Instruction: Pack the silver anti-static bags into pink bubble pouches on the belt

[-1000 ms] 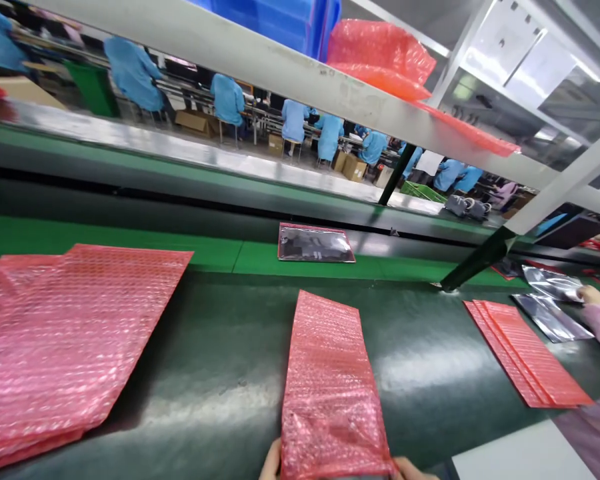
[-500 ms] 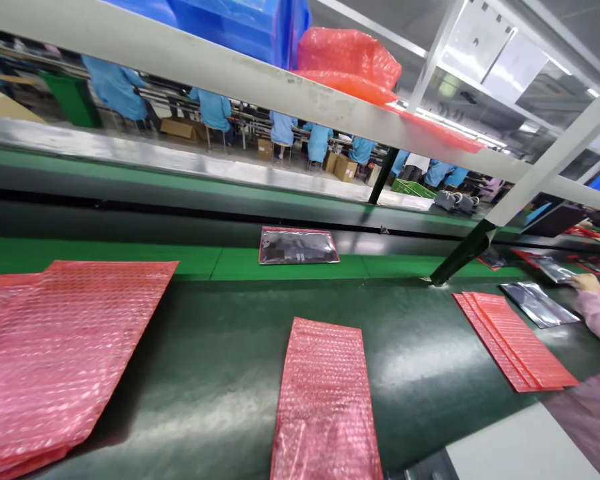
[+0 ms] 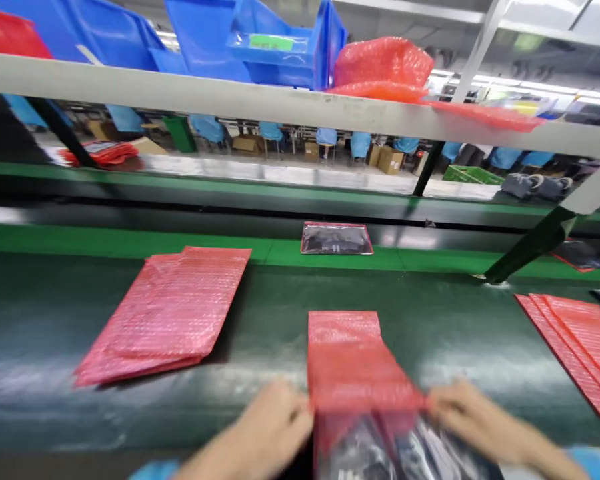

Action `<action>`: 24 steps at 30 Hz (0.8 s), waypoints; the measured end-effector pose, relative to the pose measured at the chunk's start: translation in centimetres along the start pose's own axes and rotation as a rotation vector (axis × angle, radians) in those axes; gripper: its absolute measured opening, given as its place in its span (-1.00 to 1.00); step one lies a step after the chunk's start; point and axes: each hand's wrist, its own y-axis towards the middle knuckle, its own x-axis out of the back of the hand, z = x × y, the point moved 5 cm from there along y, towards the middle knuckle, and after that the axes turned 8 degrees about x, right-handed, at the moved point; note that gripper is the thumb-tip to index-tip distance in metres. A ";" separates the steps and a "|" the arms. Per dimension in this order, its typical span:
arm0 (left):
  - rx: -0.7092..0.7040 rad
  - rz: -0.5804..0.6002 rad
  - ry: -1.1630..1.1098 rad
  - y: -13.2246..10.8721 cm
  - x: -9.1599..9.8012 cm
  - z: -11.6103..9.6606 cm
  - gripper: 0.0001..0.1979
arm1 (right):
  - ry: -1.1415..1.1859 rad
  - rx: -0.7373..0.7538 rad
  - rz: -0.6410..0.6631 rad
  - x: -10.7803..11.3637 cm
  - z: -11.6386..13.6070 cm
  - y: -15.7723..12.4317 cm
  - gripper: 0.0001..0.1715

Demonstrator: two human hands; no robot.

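A red bubble-wrap bag (image 3: 350,360) lies in front of me with its near edge lifted. My left hand (image 3: 275,427) pinches the bag's left edge, blurred by motion. At the right corner of the same edge, my right hand (image 3: 473,417) is closed on it. Below that edge sits a dark flat item in a shiny clear sleeve (image 3: 365,450), seen partly through the red film. Its lower part runs out of view, and I cannot tell how far it is inside the bag.
A stack of red bubble-wrap bags (image 3: 165,313) lies to the left, more bags (image 3: 575,347) to the right. A wrapped dark packet (image 3: 337,239) rests on the green strip. A slanted post (image 3: 530,250) meets the bench; blue bins (image 3: 275,50) stand on the shelf overhead.
Both hands have come into view, gripping the bag's near edge, and the dark sleeved item now shows beneath it. The view has shifted left, so surrounding things appear farther right.
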 end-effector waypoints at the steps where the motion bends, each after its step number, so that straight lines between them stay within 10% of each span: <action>1: 0.007 -0.011 0.065 0.6 1.8 -1.8 -0.56 | 0.034 0.038 0.030 1.8 0.9 1.7 -0.30; 6: -0.054 0.136 0.018 2.4 8.6 -8.8 -0.62 | 0.130 0.218 -0.103 8.8 6.5 9.1 -0.38; 24: 0.021 0.016 -0.470 6.9 13.1 -7.9 -0.63 | 0.408 0.258 -0.172 5.7 6.1 17.2 -0.55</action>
